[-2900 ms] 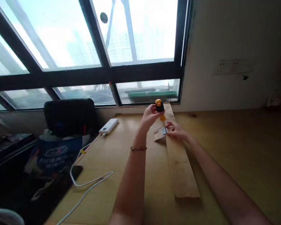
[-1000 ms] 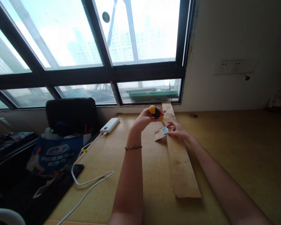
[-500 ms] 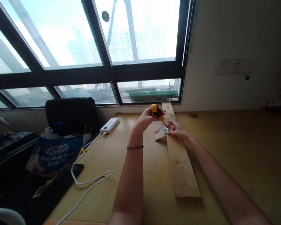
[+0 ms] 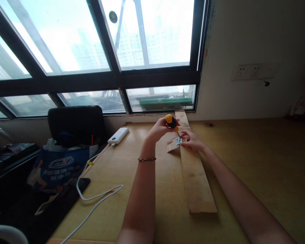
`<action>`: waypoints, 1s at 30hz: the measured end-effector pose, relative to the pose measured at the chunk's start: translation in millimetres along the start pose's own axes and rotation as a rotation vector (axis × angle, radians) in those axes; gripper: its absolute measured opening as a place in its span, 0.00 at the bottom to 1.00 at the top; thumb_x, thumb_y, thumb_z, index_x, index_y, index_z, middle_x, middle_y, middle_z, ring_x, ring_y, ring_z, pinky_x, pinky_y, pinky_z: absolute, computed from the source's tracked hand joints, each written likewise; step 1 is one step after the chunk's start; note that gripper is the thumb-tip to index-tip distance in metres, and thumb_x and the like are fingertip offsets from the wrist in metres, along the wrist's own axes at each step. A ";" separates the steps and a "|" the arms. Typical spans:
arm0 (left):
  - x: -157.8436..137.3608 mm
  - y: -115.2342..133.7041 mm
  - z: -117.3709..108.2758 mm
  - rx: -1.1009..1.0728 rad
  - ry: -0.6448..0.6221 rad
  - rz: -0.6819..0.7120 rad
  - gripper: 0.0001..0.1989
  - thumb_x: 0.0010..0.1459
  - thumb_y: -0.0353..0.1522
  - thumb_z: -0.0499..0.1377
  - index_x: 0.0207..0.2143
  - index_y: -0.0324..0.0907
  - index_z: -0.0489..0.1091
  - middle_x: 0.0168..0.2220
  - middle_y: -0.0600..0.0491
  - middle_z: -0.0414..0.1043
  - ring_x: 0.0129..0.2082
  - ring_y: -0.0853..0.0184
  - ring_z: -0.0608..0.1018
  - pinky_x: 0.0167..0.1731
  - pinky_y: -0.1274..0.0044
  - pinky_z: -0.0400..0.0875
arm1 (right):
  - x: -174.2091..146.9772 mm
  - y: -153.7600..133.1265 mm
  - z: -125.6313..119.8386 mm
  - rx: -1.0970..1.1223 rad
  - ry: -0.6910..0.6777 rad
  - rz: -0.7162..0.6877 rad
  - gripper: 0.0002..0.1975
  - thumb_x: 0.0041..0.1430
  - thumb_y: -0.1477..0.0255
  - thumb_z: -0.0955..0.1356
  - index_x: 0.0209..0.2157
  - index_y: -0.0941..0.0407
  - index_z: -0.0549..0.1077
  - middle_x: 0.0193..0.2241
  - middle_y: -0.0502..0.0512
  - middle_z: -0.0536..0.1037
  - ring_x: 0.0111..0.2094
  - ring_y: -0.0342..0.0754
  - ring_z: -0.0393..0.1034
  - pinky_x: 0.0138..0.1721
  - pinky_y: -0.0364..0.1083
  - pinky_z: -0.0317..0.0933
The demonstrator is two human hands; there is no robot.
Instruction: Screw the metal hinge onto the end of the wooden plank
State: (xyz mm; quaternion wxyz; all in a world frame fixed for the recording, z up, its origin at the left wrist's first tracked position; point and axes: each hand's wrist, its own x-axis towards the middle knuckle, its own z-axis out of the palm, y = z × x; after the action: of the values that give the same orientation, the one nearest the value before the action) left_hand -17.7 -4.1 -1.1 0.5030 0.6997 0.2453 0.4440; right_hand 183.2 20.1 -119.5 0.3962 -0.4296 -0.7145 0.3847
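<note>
A yellow-and-black screwdriver (image 4: 171,122) is gripped in the closed left hand (image 4: 159,129), tip down at a small hinge (image 4: 178,141), which is pinned to the plank (image 4: 194,176) by the right hand (image 4: 192,140) fingertips.

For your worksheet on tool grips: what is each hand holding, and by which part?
Left hand grips the screwdriver by its handle; right hand only presses on the hinge.

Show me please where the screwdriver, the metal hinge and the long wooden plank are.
screwdriver (image 4: 170,121), head view, on its yellow and black handle.
metal hinge (image 4: 178,141), head view, on its silver leaf.
long wooden plank (image 4: 197,183), head view, on its bare top face.
</note>
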 end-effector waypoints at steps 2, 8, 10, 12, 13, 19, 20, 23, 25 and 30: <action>0.8 0.3 1.7 0.004 0.021 -0.004 0.16 0.36 0.28 0.65 0.32 0.35 0.70 0.33 0.48 0.73 0.36 0.64 0.74 0.38 0.72 0.67 | 0.0 -0.3 0.0 0.001 -0.001 -0.001 0.29 0.43 0.73 0.71 0.47 0.58 0.61 0.43 0.57 0.71 0.16 0.34 0.61 0.13 0.36 0.54; 6.7 -4.8 4.8 0.046 0.153 -0.021 0.16 0.35 0.29 0.66 0.30 0.35 0.70 0.30 0.49 0.73 0.33 0.66 0.74 0.37 0.72 0.68 | 1.2 1.7 -0.1 -0.016 0.008 -0.006 0.28 0.42 0.73 0.72 0.47 0.57 0.61 0.42 0.56 0.71 0.16 0.34 0.61 0.13 0.36 0.56; 8.2 -6.2 4.4 0.071 0.202 -0.030 0.15 0.34 0.29 0.67 0.29 0.35 0.70 0.30 0.49 0.73 0.32 0.67 0.73 0.37 0.72 0.68 | 1.5 2.8 -0.1 -0.018 0.007 -0.005 0.28 0.43 0.73 0.71 0.47 0.57 0.61 0.42 0.56 0.71 0.16 0.33 0.61 0.13 0.36 0.55; 8.8 -6.6 4.2 0.084 0.225 -0.041 0.15 0.34 0.29 0.67 0.28 0.35 0.70 0.29 0.49 0.73 0.31 0.67 0.73 0.37 0.72 0.68 | 1.7 3.8 -0.1 -0.020 0.007 -0.008 0.29 0.43 0.72 0.72 0.48 0.57 0.61 0.42 0.56 0.71 0.16 0.33 0.60 0.13 0.36 0.55; 8.8 -6.4 4.5 0.085 0.228 -0.044 0.15 0.34 0.29 0.67 0.28 0.35 0.70 0.29 0.49 0.73 0.31 0.66 0.73 0.37 0.72 0.68 | 1.8 4.2 -0.1 -0.019 0.009 -0.011 0.29 0.42 0.72 0.72 0.48 0.57 0.61 0.42 0.56 0.71 0.16 0.33 0.60 0.13 0.36 0.55; 8.0 -3.9 9.2 0.067 0.219 -0.006 0.15 0.34 0.29 0.66 0.28 0.35 0.70 0.29 0.50 0.73 0.32 0.66 0.74 0.38 0.71 0.69 | 2.6 5.8 -0.6 -0.018 0.013 -0.006 0.28 0.42 0.72 0.72 0.47 0.57 0.62 0.42 0.56 0.71 0.16 0.34 0.61 0.14 0.36 0.55; 7.9 -3.6 9.7 0.058 0.211 0.004 0.15 0.35 0.29 0.66 0.29 0.35 0.70 0.30 0.50 0.73 0.33 0.66 0.74 0.38 0.71 0.69 | 2.7 6.0 -0.7 -0.025 0.016 0.002 0.28 0.42 0.73 0.72 0.47 0.57 0.62 0.42 0.56 0.71 0.16 0.33 0.60 0.14 0.36 0.55; 7.7 -2.9 10.4 0.034 0.180 0.028 0.15 0.36 0.29 0.66 0.30 0.36 0.70 0.31 0.50 0.73 0.34 0.65 0.74 0.39 0.71 0.68 | 2.6 6.3 -0.8 -0.044 0.021 0.015 0.29 0.42 0.73 0.72 0.47 0.57 0.62 0.41 0.55 0.72 0.16 0.34 0.61 0.14 0.36 0.55; 7.7 -2.1 10.6 0.046 0.174 0.031 0.15 0.36 0.29 0.66 0.30 0.36 0.70 0.31 0.50 0.73 0.34 0.65 0.74 0.39 0.70 0.68 | 2.3 5.9 -0.5 -0.042 0.023 0.009 0.28 0.42 0.73 0.72 0.47 0.57 0.62 0.42 0.56 0.72 0.16 0.34 0.61 0.14 0.36 0.55; 8.5 -1.2 12.0 0.099 0.209 -0.002 0.15 0.34 0.30 0.66 0.28 0.36 0.69 0.29 0.51 0.73 0.33 0.65 0.74 0.37 0.71 0.69 | 1.8 4.1 0.3 -0.026 0.020 -0.028 0.28 0.43 0.73 0.72 0.47 0.58 0.62 0.42 0.56 0.71 0.17 0.34 0.60 0.14 0.36 0.55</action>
State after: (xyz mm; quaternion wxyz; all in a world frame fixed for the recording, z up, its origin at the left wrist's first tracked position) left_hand -3.0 -2.8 -0.3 0.4398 0.6734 0.3189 0.5015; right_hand 183.6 23.0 -122.8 0.4029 -0.4284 -0.7216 0.3653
